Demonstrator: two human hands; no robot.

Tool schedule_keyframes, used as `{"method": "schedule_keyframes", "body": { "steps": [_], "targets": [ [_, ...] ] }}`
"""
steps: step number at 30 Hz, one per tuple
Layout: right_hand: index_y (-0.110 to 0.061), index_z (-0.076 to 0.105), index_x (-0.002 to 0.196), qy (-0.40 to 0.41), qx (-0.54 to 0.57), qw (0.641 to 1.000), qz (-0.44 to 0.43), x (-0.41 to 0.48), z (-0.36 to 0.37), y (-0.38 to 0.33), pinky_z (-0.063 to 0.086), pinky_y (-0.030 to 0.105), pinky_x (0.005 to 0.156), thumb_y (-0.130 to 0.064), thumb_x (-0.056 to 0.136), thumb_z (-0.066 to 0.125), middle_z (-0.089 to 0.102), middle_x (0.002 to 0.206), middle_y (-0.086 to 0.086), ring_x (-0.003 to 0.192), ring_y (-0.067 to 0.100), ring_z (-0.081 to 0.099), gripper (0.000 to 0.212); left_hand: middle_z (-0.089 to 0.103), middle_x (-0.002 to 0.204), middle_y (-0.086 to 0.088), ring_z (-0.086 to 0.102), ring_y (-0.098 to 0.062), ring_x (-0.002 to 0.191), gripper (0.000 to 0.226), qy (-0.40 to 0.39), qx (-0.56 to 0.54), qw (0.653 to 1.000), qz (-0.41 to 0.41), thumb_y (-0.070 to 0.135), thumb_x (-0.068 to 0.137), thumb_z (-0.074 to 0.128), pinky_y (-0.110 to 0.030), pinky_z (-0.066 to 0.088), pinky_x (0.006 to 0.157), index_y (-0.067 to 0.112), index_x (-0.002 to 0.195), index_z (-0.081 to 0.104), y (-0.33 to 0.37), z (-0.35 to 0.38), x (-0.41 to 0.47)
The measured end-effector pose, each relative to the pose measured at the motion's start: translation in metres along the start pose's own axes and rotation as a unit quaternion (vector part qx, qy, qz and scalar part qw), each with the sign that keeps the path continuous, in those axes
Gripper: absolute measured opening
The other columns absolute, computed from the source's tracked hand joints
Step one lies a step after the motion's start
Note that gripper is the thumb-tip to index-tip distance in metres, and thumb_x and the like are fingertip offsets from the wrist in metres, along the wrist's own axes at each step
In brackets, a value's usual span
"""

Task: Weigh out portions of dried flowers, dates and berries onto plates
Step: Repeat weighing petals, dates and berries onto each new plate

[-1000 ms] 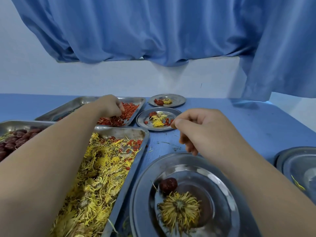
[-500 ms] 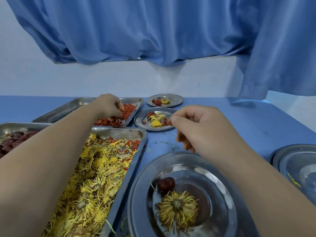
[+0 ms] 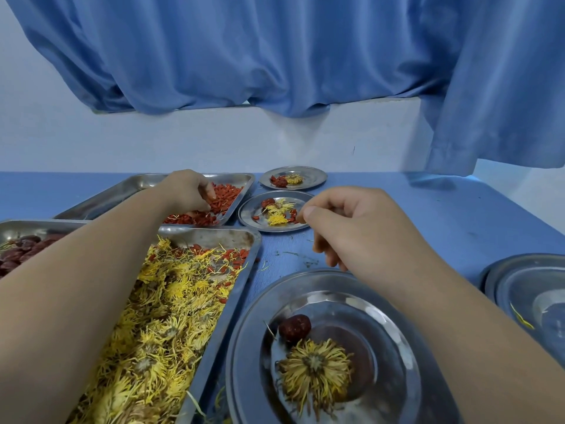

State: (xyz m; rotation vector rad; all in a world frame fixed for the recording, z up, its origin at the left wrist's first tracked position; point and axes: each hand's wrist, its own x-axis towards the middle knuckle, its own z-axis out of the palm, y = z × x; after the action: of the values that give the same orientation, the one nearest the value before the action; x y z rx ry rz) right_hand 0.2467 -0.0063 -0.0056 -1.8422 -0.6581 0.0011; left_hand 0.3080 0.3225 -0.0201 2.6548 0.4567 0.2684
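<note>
My left hand [image 3: 186, 191] reaches into the far steel tray [image 3: 244, 179], and its fingers curl into the red berries [image 3: 227, 194]. Above the blue table, my right hand [image 3: 345, 221] hovers between two plates. Its fingers are curled and the thumb lies against the forefinger, with nothing visible in it. The near plate [image 3: 244, 347] holds one dark red date [image 3: 295, 327] and one dried yellow flower [image 3: 315, 362]. The middle plate [image 3: 246, 217] carries flowers, a date and several berries. A far plate [image 3: 318, 175] holds a similar portion.
A long tray [image 3: 255, 240] of dried yellow flowers [image 3: 159, 316] with stray berries lies under my left forearm. At the left edge is a tray [image 3: 18, 226] of dates [image 3: 18, 255]. Stacked steel plates [image 3: 501, 280] sit at the right. A blue curtain hangs behind.
My left hand's fingers have worked a little deeper into the berries. My right hand has stayed in about the same spot, and the view has shifted slightly.
</note>
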Motion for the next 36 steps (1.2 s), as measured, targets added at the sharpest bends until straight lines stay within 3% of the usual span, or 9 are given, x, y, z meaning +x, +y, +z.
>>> {"method": "schedule_keyframes", "body": {
  "steps": [4, 8, 11, 14, 20, 29, 32, 36],
  "targets": [
    [-0.022, 0.068, 0.073, 0.004, 0.003, 1.000, -0.001, 0.001, -0.001, 0.001, 0.039, 0.015, 0.041, -0.023, 0.088, 0.057, 0.062, 0.053, -0.005, 0.042, 0.003, 0.051, 0.019, 0.067, 0.084, -0.001, 0.064, -0.018, 0.077, 0.027, 0.017, 0.008, 1.000, 0.000, -0.008, 0.080, 0.064, -0.029, 0.052, 0.065, 0.018, 0.077, 0.068, -0.004, -0.001, -0.001],
    [-0.020, 0.069, 0.074, 0.007, 0.014, 1.000, 0.004, 0.000, -0.003, 0.001, 0.040, 0.015, 0.040, -0.022, 0.088, 0.057, 0.061, 0.052, -0.005, 0.041, 0.001, 0.051, 0.019, 0.069, 0.085, -0.009, 0.066, -0.023, 0.077, 0.023, 0.025, -0.056, 0.998, -0.010, -0.007, 0.082, 0.063, -0.039, 0.058, 0.074, 0.014, 0.083, 0.071, -0.007, -0.009, -0.006],
    [-0.020, 0.070, 0.074, 0.009, 0.015, 1.000, 0.003, 0.001, -0.008, -0.002, 0.042, 0.016, 0.042, -0.023, 0.087, 0.057, 0.061, 0.052, -0.005, 0.042, 0.005, 0.051, 0.018, 0.071, 0.092, -0.011, 0.069, -0.024, 0.081, 0.020, 0.021, -0.123, 0.992, 0.001, -0.007, 0.084, 0.065, -0.033, 0.059, 0.070, 0.011, 0.091, 0.071, -0.001, -0.018, -0.014],
    [-0.019, 0.070, 0.074, 0.017, 0.020, 1.000, 0.003, 0.002, -0.015, -0.007, 0.042, 0.018, 0.043, -0.022, 0.086, 0.057, 0.062, 0.052, -0.005, 0.043, 0.006, 0.052, 0.018, 0.068, 0.093, -0.012, 0.068, -0.020, 0.079, 0.021, -0.038, -0.233, 0.972, 0.014, -0.011, 0.085, 0.062, -0.022, 0.056, 0.062, 0.006, 0.095, 0.068, 0.022, -0.025, -0.031],
    [-0.017, 0.069, 0.071, 0.044, 0.061, 0.997, -0.006, 0.000, -0.035, -0.022, 0.039, 0.021, 0.040, -0.015, 0.087, 0.056, 0.059, 0.048, -0.004, 0.042, 0.010, 0.050, 0.021, 0.071, 0.078, -0.004, 0.069, -0.013, 0.070, 0.025, -0.164, -0.341, 0.921, 0.088, -0.016, 0.085, 0.057, -0.021, 0.056, 0.064, 0.005, 0.093, 0.066, 0.098, -0.031, -0.092],
    [-0.011, 0.070, 0.079, 0.057, 0.070, 0.996, -0.015, -0.007, -0.064, -0.035, 0.038, 0.021, 0.042, -0.015, 0.085, 0.057, 0.059, 0.049, -0.004, 0.042, 0.013, 0.050, 0.014, 0.073, 0.083, 0.001, 0.068, -0.006, 0.075, 0.023, -0.289, -0.204, 0.914, 0.197, -0.010, 0.088, 0.061, -0.021, 0.056, 0.072, 0.010, 0.096, 0.068, 0.171, 0.013, -0.180],
    [-0.011, 0.070, 0.081, 0.025, 0.032, 0.999, -0.007, -0.009, -0.067, -0.036, 0.040, 0.021, 0.043, -0.017, 0.084, 0.058, 0.061, 0.053, -0.004, 0.046, 0.013, 0.053, 0.015, 0.075, 0.099, -0.006, 0.070, -0.007, 0.084, 0.021, -0.288, -0.161, 0.922, 0.203, -0.007, 0.089, 0.062, -0.024, 0.056, 0.083, 0.008, 0.102, 0.069, 0.175, 0.018, -0.188],
    [-0.014, 0.070, 0.081, -0.046, -0.038, 0.998, -0.011, -0.015, -0.076, -0.038, 0.044, 0.022, 0.044, -0.021, 0.086, 0.059, 0.066, 0.059, -0.002, 0.050, 0.013, 0.057, 0.014, 0.076, 0.100, -0.002, 0.071, -0.012, 0.095, 0.020, -0.255, -0.156, 0.935, 0.191, -0.002, 0.089, 0.064, -0.026, 0.054, 0.091, 0.010, 0.104, 0.070, 0.172, 0.021, -0.193]
  ]
}}
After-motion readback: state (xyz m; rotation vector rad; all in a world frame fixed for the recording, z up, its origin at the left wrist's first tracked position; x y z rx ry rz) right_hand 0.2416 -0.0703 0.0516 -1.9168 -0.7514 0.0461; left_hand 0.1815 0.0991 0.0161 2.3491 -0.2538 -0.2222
